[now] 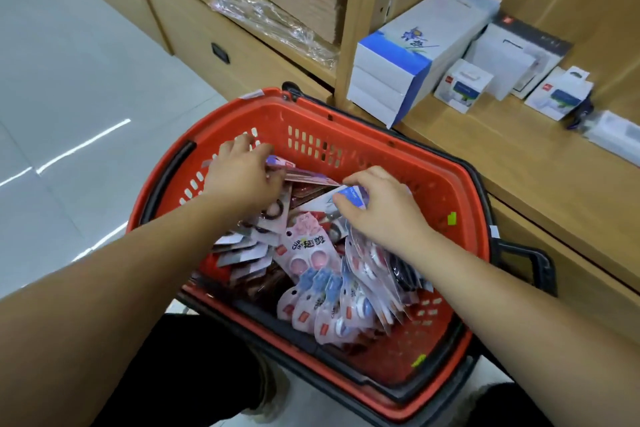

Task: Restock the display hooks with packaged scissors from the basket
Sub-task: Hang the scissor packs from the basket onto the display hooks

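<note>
Both hands (242, 177) and forearms (104, 288) bare to the frame edge — black trousers (194, 374), pale greyish shoes (273, 388).

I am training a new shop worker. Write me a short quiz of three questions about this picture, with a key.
1. True or false: the left hand grips pink-topped packets inside the red basket.
2. The right hand pinches a single packet whose top is: A) blue, B) green, C) yellow.
3. Fill in: the white-and-blue boxes stand on the wooden ____.
Key: 1 true; 2 A; 3 shelf.
</note>
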Demonstrator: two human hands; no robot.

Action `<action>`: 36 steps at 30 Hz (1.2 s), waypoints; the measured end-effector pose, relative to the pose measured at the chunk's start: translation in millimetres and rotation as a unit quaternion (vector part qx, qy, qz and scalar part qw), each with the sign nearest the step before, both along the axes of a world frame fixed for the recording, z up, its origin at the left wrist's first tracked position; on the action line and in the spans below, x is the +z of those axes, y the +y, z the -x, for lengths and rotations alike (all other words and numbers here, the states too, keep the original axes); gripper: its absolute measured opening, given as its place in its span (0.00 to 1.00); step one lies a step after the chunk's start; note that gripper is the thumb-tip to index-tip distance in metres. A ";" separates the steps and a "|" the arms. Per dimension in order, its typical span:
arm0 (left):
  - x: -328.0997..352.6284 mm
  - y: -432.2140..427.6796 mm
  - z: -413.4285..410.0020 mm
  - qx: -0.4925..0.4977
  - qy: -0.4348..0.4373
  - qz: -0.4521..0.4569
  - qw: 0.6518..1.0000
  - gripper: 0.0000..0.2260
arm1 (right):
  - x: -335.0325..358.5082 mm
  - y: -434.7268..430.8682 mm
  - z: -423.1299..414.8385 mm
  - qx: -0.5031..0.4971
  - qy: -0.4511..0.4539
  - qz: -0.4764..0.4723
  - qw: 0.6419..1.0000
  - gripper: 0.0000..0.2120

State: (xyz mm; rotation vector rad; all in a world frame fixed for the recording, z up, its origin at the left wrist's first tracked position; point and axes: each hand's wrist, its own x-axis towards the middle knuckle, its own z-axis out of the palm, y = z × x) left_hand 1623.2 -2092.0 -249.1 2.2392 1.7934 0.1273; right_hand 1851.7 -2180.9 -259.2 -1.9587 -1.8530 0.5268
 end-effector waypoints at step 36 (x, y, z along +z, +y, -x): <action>-2.3 -38.8 34.4 0.070 -0.317 0.209 0.922 0.19 | -33.3 39.9 73.6 -0.067 0.193 0.199 0.958 0.11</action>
